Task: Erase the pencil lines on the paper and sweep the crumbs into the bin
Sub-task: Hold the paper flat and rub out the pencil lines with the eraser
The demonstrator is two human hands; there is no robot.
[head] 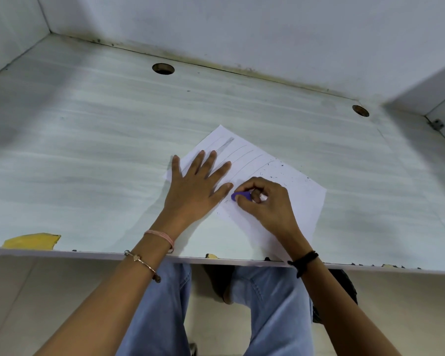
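A white sheet of paper [301, 199] lies turned at an angle on the pale desk [88, 155]. Several thin pencil lines [244, 156] run across its far half, with a shaded grey strip near the far corner. Dark eraser crumbs [280, 170] are scattered on its right part. My left hand [198, 186] lies flat with spread fingers on the paper's left side, pressing it down. My right hand [265, 201] pinches a purple eraser [240, 196], whose tip touches the paper beside my left thumb. No bin is in view.
Two round cable holes [163, 68] [360, 110] sit along the desk's back edge under the white walls. Chipped yellow patches [31, 241] mark the front edge. My legs in blue jeans [267, 304] are under the desk.
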